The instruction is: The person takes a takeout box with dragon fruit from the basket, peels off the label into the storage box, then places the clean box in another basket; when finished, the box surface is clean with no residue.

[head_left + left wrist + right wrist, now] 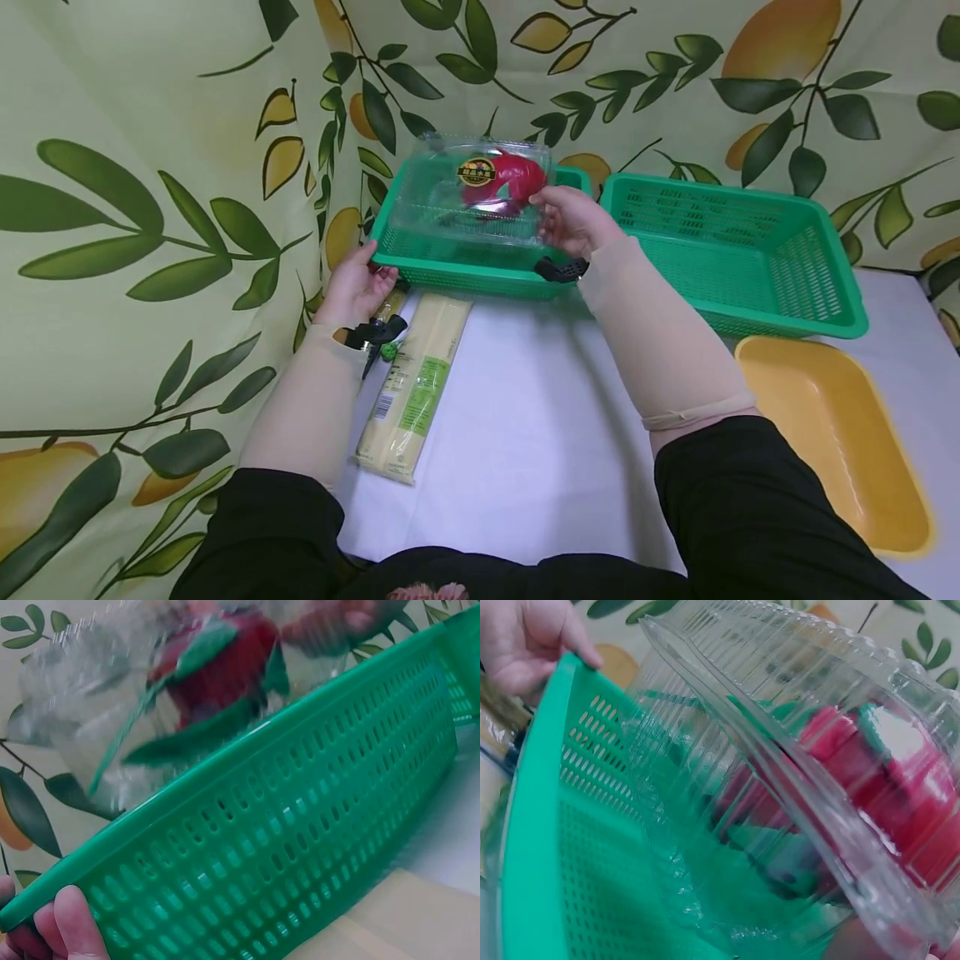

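My right hand grips the right edge of a clear plastic clamshell box with a round black-and-gold label. Inside the box lies a red fruit with green leafy tips, like a dragon fruit. The box is tilted above the left green basket, apart from its floor. At that basket's front left corner, my left hand pinches the rim; its thumb shows in the left wrist view. A flat, clear-wrapped pack of pale noodles lies below the left basket, near my left forearm.
A second green basket stands to the right, beside the first. A yellow tray sits at the table's right side. Beside the noodle pack are a small green ball-like thing and a partly hidden packet. Leaf-patterned cloth hangs behind and left.
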Available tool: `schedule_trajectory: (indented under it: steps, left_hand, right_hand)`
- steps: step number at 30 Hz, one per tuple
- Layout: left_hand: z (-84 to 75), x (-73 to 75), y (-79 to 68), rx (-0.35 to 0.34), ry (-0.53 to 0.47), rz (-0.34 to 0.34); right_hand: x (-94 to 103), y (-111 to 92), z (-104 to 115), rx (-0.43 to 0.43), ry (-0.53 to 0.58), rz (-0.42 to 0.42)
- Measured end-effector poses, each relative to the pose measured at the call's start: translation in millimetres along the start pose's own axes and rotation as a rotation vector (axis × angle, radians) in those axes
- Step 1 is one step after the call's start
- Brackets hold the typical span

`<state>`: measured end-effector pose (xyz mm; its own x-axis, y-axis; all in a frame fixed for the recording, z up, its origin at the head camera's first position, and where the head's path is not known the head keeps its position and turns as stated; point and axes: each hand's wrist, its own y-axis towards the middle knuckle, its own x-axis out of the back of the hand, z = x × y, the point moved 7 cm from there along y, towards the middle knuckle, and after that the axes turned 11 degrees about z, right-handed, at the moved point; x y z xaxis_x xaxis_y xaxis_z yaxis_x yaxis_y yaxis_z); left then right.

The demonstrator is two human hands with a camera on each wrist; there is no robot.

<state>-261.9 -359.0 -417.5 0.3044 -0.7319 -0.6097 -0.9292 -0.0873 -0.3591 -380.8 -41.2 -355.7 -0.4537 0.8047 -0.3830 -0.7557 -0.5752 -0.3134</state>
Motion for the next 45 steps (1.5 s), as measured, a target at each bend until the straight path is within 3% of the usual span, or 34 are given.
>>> schedule_trajectory:
  steps: [10, 20, 25, 31, 38, 45]
  left_hand:
    - [-18.2, 9.6, 4.5, 0.046, -0.114, -0.031]
    - [-41.8, 20.8, 1.0, 0.085, -0.141, -0.06]
    - [-47.9, 24.0, 2.5, 0.089, -0.147, -0.097]
    - [-52.3, 36.3, 0.2, 0.08, -0.138, -0.179]
    - [-58.2, 44.1, -6.7, 0.073, -0.158, -0.198]
    - [-63.8, 47.8, -11.7, 0.034, -0.151, -0.185]
  right_hand:
    - [-6.3, -43.2, 19.7, 0.062, -0.01, -0.011]
    - [-15.5, -111.8, -0.6, 0.112, -0.104, 0.107]
    - [-14.1, -149.0, -22.0, 0.15, -0.129, 0.191]
    - [-7.5, -188.4, -63.4, 0.163, -0.092, 0.279]
    - [-0.3, -222.4, -111.3, 0.112, -0.099, 0.286]
    - [0.1, -237.1, -153.5, 0.048, -0.058, 0.268]
